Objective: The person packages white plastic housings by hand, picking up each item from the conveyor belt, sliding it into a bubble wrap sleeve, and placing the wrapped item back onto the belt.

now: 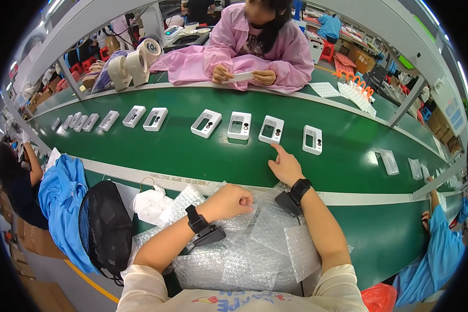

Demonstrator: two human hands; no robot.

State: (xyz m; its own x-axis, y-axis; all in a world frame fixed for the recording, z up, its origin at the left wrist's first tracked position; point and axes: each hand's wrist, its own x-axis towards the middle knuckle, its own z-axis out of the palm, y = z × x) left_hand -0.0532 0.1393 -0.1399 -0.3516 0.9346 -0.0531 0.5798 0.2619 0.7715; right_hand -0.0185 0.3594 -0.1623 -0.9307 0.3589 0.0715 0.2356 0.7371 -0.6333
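Note:
My right hand (286,166) reaches over the green belt, its index finger stretched out to the near edge of a white plastic housing (271,129). That housing has a rectangular window and small round dark holes. The fingertip is at its edge; whether it presses on it I cannot tell. My left hand (235,201) is closed, fingers curled, above a pile of clear bubble wrap (229,270) in front of me. What it holds, if anything, is hidden. Similar housings lie on either side, one to the right (312,140) and one just left (239,126).
More housings run in a row along the belt (166,156) to the left. Bubble-wrapped pieces (388,162) lie far right. A person in pink (260,47) holds a white part across the belt. Left of me are a black mesh bag (106,229) and blue cloth (62,192).

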